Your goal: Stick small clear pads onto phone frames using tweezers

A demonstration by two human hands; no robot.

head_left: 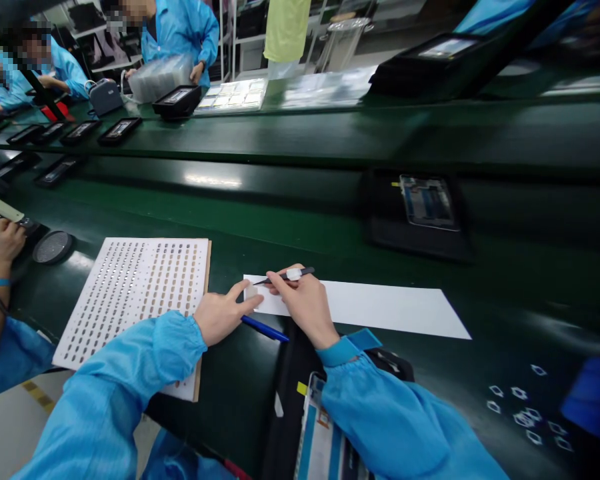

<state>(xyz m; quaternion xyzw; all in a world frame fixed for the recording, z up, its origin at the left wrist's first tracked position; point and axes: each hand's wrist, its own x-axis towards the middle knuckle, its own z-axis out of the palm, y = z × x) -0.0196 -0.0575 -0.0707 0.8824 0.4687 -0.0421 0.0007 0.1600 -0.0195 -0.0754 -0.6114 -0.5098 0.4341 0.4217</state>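
Two hands worked near the front edge of the dark green bench (pixel 330 143). The right hand (pixel 305 303) pinched one pair of tweezers (pixel 286 275), long axis crosswise, tips pointing left over the white strip's (pixel 390 308) left end. The left hand (pixel 223 315), forefinger extended, pressed that end, gripping nothing. One blue pen (pixel 264 329) lay beneath; one perforated sheet (pixel 135 293) lay left.

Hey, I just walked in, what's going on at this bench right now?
A person in blue sleeves is working at a green bench. The right hand holds black tweezers with the tips at the left end of a long white strip. The left hand presses a finger on that same end. A blue pen lies beneath the hands, and a white sheet of small parts sits to the left. Other people in blue work farther along the line.
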